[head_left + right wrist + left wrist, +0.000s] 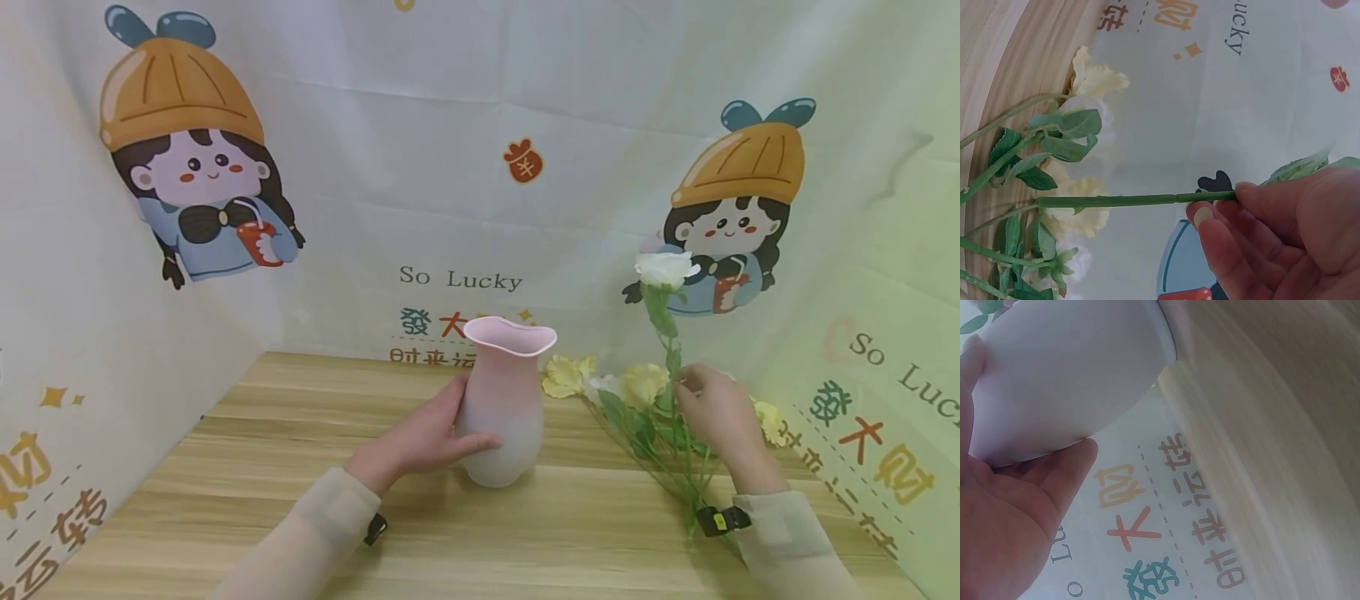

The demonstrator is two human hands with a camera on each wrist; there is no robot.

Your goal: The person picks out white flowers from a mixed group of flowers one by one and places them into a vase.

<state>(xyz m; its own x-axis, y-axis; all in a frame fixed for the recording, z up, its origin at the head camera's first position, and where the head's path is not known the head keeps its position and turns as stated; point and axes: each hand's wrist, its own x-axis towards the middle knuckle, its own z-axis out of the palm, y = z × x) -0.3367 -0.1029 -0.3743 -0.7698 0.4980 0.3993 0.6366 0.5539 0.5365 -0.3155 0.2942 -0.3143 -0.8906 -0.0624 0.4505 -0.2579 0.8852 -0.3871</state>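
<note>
A vase (501, 408), pink at its wavy rim and frosted white below, stands upright on the wooden table. My left hand (423, 433) grips it from the left side, thumb across the front; in the left wrist view the fingers curve round the vase (1072, 375). To the right, my right hand (716, 412) pinches the green stem (1141, 200) of a white flower (666, 270) between thumb and fingertips. That flower is held upright, its bloom above the hand. Several yellow and white flowers (643, 385) lie on the table behind and below the right hand.
The wooden table (300, 433) meets a printed cloth backdrop (390, 183) behind and at both sides. Stems of the lying flowers (637, 450) spread toward the table's front right. Dark straps with small devices sit at both wrists.
</note>
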